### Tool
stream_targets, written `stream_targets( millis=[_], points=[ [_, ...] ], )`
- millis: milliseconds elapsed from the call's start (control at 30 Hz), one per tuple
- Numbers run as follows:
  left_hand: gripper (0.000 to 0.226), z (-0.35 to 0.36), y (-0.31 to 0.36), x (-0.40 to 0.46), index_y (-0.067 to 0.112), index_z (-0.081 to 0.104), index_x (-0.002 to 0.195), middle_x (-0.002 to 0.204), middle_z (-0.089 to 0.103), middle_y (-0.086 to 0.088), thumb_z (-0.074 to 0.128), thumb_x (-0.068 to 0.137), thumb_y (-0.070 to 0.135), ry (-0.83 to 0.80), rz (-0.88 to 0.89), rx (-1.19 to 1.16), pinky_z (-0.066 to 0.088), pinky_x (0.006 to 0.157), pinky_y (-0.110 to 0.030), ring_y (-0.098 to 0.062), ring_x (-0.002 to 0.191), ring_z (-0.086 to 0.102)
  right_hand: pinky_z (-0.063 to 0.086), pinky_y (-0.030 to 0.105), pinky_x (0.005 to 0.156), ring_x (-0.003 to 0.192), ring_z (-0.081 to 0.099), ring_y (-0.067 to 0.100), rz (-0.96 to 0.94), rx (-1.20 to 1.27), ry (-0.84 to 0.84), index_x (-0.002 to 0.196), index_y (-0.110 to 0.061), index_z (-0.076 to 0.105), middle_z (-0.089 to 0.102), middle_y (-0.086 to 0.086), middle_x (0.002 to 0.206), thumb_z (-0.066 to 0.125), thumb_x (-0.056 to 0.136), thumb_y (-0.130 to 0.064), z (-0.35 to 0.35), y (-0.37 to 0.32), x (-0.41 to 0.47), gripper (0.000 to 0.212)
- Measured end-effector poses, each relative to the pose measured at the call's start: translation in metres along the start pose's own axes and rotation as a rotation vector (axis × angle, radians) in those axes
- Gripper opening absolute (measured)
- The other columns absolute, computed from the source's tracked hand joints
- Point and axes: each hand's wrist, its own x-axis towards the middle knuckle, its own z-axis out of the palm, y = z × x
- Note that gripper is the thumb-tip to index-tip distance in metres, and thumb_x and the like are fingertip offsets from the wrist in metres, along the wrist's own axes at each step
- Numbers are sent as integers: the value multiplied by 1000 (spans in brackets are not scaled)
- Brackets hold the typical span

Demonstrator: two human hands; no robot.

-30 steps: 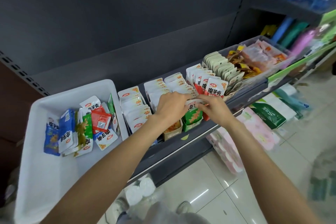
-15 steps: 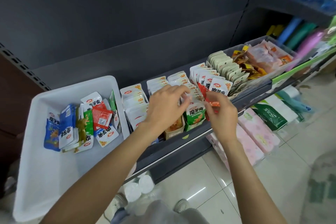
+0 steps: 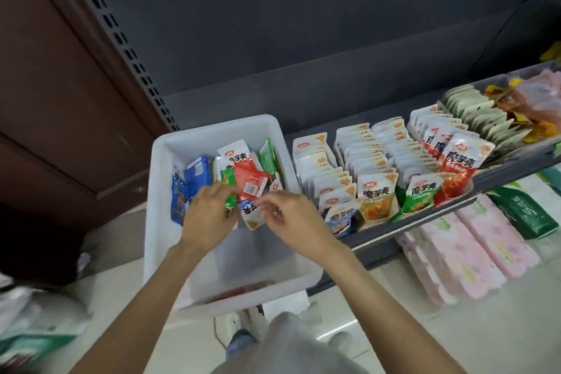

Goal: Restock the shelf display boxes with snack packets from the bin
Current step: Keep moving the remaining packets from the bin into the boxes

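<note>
Over the white plastic bin (image 3: 212, 288): left hand (image 3: 209, 215) pinching a glossy green packet (image 3: 228, 179), right hand (image 3: 291, 218) loosely curled, holding nothing, beside crinkly red foil packet (image 3: 250, 181).

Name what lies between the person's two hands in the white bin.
In the head view, a white packet lies between the left hand and right hand, with a red packet just above it, inside the white bin.

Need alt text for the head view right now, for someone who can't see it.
Both hands reach into the white bin: the left hand touches a green packet, the right hand hovers by a red packet. Filled display boxes line the shelf to the right.
</note>
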Motion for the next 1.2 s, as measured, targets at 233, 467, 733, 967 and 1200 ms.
stream_targets(
  millis=[233, 467, 733, 967, 1200],
  points=[
    [55, 24, -34, 8, 25, 43, 136, 139, 41, 2, 56, 85, 41, -312, 65, 318, 27, 106, -36, -21, 130, 33, 38, 45, 101, 132, 31, 39, 382, -602, -306, 136, -1, 37, 33, 23, 142, 41, 99, -28, 98, 24, 58, 46],
    [65, 30, -46, 8, 25, 35, 140, 144, 33, 1, 56, 85, 52, -376, 104, 400, 24, 108, -37, -19, 135, 24, 45, 42, 92, 116, 46, 38, 500, -704, -147, 126, -6, 40, 37, 21, 132, 56, 91, -18, 117, 19, 75, 41],
    [70, 24, -45, 8, 26, 34, 142, 143, 36, 3, 64, 82, 45, -286, 108, 124, 29, 108, -38, -19, 132, 32, 50, 38, 84, 108, 59, 31, 503, -180, -160, 127, -11, 37, 60, 12, 117, 68, 78, -8, 67, 6, 34, 58],
    [57, -22, -3, 11, 28, 49, 133, 134, 49, 14, 60, 81, 52, -175, 402, -417, 29, 105, -17, 0, 126, 39, 51, 27, 71, 80, 65, 7, 237, -71, 44, 101, -24, 68, 71, -7, 87, 72, 81, -24, -32, -35, -9, 21],
    [8, -37, 61, 4, 34, 66, 82, 79, 69, 15, 68, 77, 40, -192, 216, -808, 51, 68, -24, -2, 72, 64, 52, 19, 56, 74, 69, 9, 322, 671, 526, 97, -15, 64, 74, -2, 83, 71, 79, -3, -87, -27, -31, 23]
  ],
)
